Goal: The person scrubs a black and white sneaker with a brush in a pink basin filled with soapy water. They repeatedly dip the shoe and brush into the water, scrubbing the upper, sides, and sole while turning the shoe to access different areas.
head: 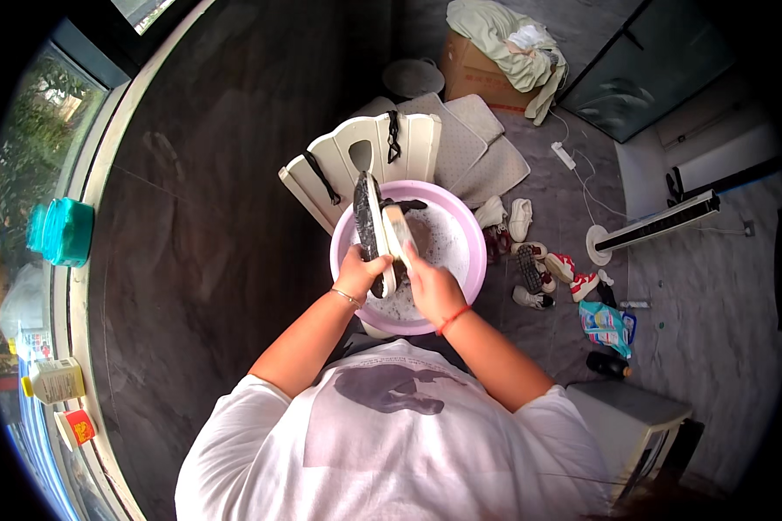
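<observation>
My left hand (358,273) grips a black shoe (367,225) with a white sole edge, turned on its side above a pink plastic basin (474,260). In my right hand (435,290) is a scrubbing brush (396,225), slightly blurred, its head against or very near the white edge of the shoe. Sudsy water (444,241) fills the basin, and a dark item (412,204) lies at its far inner side. Behind the basin leans a cream plastic washboard-like panel (339,153) with black shoelaces (393,137) hung over it.
Several shoes (520,220) lie on the floor right of the basin, near a detergent bag (603,325) and a black bottle (607,365). Mats (492,170) and a cardboard box (479,78) stand beyond. A tower fan (658,221) is at right; bottles line the left window sill (78,293).
</observation>
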Action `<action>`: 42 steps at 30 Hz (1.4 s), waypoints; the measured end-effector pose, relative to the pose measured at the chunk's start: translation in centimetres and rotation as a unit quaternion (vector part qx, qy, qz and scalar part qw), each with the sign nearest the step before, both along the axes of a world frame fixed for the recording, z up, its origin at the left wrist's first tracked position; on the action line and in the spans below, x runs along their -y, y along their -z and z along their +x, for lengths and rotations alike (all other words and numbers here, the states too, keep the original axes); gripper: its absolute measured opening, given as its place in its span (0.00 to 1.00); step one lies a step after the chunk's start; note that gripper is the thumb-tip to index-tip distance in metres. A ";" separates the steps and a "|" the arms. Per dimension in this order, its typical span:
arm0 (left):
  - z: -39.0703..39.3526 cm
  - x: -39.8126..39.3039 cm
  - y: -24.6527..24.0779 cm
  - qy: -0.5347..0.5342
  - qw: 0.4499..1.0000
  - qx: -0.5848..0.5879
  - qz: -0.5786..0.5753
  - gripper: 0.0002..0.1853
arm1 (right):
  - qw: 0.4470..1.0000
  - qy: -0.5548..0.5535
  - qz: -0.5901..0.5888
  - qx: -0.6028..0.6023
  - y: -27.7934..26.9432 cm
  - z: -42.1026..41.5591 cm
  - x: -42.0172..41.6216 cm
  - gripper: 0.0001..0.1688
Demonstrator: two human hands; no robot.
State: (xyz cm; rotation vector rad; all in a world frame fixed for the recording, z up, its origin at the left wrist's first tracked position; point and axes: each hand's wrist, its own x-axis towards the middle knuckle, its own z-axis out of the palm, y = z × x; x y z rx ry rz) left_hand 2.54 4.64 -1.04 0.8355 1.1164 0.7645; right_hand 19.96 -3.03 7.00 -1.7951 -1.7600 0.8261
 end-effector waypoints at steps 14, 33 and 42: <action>-0.2 -2.2 -2.1 -0.045 0.993 0.106 0.015 0.27 | 0.998 -0.031 0.037 -0.029 -0.9 -0.5 2.4 0.32; -0.4 1.1 -3.4 0.124 0.982 -0.128 0.065 0.41 | 0.991 0.058 0.119 -0.013 -0.5 1.2 -3.4 0.33; -2.1 0.8 -3.0 0.106 0.981 -0.147 0.076 0.46 | 0.994 0.062 0.056 -0.065 0.2 0.6 1.0 0.34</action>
